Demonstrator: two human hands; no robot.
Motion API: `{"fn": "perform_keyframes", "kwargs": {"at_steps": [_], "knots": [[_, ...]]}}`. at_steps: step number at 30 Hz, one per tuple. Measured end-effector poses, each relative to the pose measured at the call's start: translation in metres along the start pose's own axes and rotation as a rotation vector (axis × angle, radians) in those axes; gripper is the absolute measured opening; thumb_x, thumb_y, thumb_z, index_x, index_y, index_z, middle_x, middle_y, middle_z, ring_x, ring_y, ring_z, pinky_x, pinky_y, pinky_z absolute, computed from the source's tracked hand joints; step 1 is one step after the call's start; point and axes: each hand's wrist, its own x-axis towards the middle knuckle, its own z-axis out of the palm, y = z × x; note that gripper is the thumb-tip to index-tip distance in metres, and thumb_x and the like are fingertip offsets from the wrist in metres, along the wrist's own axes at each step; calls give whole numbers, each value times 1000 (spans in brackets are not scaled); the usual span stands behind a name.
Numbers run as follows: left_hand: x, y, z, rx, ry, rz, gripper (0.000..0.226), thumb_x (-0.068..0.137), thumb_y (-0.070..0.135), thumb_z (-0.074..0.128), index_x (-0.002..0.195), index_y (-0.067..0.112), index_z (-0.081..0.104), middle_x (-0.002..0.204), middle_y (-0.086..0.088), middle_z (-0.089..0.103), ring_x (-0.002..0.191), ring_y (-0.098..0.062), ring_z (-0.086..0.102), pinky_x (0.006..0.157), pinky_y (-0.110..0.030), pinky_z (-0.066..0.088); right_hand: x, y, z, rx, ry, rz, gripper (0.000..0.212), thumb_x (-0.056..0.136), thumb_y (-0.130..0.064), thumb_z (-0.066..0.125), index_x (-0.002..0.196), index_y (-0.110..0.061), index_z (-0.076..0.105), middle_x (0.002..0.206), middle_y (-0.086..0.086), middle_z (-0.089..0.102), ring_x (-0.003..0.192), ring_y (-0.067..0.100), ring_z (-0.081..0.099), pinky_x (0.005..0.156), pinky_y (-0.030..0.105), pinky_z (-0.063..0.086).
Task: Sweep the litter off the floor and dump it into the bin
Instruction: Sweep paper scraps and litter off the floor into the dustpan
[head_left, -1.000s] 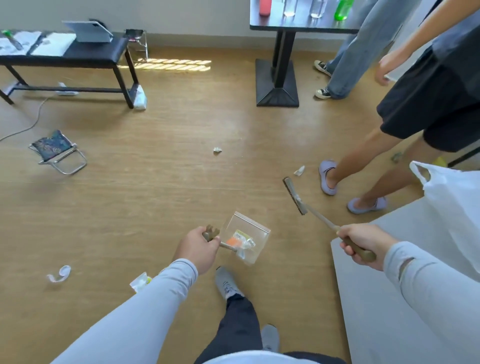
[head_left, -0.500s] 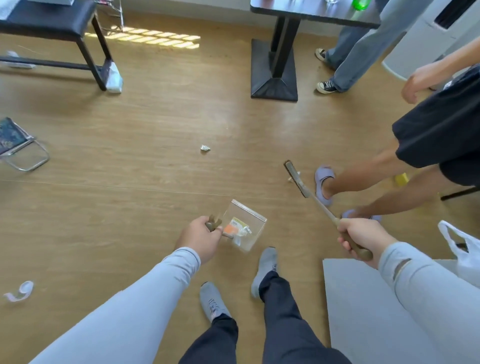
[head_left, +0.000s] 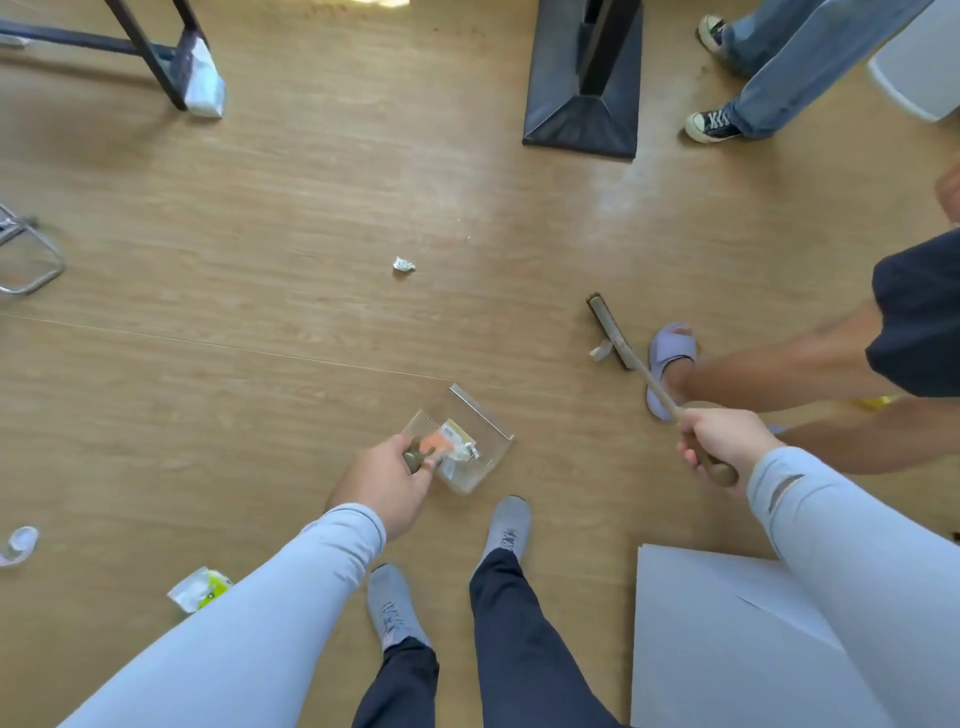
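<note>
My left hand (head_left: 387, 480) grips the brown handle of a clear dustpan (head_left: 470, 439) held just above the wooden floor; an orange and yellow wrapper lies inside it. My right hand (head_left: 719, 441) holds the brown handle of a small broom (head_left: 610, 332), whose head rests on the floor against a white scrap (head_left: 601, 351). A crumpled paper ball (head_left: 403, 265) lies farther out. A white strip (head_left: 20, 543) and a green and white packet (head_left: 200, 587) lie at the lower left. No bin is in view.
Another person's leg and lilac slipper (head_left: 672, 345) stand right behind the broom head. A second person in jeans and sneakers (head_left: 711, 124) is at the back right. A black table base (head_left: 582, 93), a bench leg (head_left: 166, 67), a folding stool (head_left: 26, 260) and a grey board (head_left: 727, 649) surround me.
I have stepped forward and looked further down. The broom head has moved onto the white scrap by the slipper. The white plastic bag has left the view.
</note>
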Motion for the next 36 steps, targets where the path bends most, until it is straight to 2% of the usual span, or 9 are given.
{"fn": "perform_keyframes", "kwargs": {"at_steps": [4, 7, 10, 13, 16, 19, 22, 28, 36], "knots": [[5, 7, 1, 24, -3, -1, 23, 92, 43, 59, 112, 32, 66, 87, 5, 71, 81, -26, 67, 78, -37, 58, -3, 5, 7, -129, -51, -78, 11, 89, -5, 53, 86, -2, 62, 59, 13, 59, 42, 23, 49, 46, 25, 40], [2, 9, -3, 16, -15, -11, 23, 93, 40, 58, 113, 33, 66, 89, 5, 71, 82, -26, 67, 79, -38, 58, -32, 14, 4, -209, -133, -167, 13, 88, -5, 54, 84, -2, 67, 50, 12, 55, 36, 22, 46, 40, 24, 37], [0, 11, -5, 0, -31, -18, 24, 93, 40, 57, 116, 34, 64, 91, 6, 71, 84, -26, 67, 81, -39, 58, -61, 8, -26, -294, -252, -111, 19, 88, -14, 59, 73, -2, 63, 50, 14, 50, 38, 21, 41, 38, 22, 34], [0, 12, -7, 5, -39, -21, 29, 93, 39, 57, 121, 34, 63, 97, 2, 72, 86, -27, 67, 81, -37, 58, -71, 1, -48, -358, -266, -68, 28, 86, -24, 65, 83, 3, 71, 55, 15, 53, 43, 23, 44, 44, 24, 38], [0, 11, -9, -4, -45, -26, 26, 94, 38, 57, 119, 35, 63, 100, 2, 73, 86, -27, 66, 81, -35, 56, -79, 0, -31, -348, -247, -156, 28, 84, -12, 64, 110, -16, 73, 62, 17, 62, 41, 23, 47, 43, 25, 42], [2, 10, -11, -10, -43, -28, 26, 93, 38, 57, 117, 36, 64, 101, 2, 73, 89, -28, 67, 84, -37, 57, -84, -4, -10, -347, -267, -188, 38, 85, -5, 61, 121, -15, 67, 59, 15, 62, 37, 22, 47, 41, 24, 42], [3, 9, -13, 5, -44, -30, 28, 93, 39, 57, 119, 36, 63, 101, 1, 73, 90, -29, 67, 84, -38, 57, -87, -18, -17, -382, -308, -153, 35, 85, -7, 62, 119, -5, 71, 61, 15, 62, 39, 22, 47, 42, 24, 40], [10, 9, -17, 6, -38, -22, 30, 92, 40, 58, 121, 35, 63, 109, 2, 73, 96, -29, 68, 87, -40, 57, -107, -21, -52, -396, -336, -172, 35, 90, -7, 62, 123, -17, 69, 61, 15, 64, 40, 22, 47, 43, 26, 40], [11, 8, -18, 23, -38, -12, 35, 92, 42, 57, 126, 33, 61, 112, 1, 73, 97, -29, 67, 87, -41, 58, -95, -23, -50, -326, -243, -168, 37, 88, -7, 63, 123, -14, 71, 61, 14, 64, 37, 21, 46, 41, 23, 39]]}}
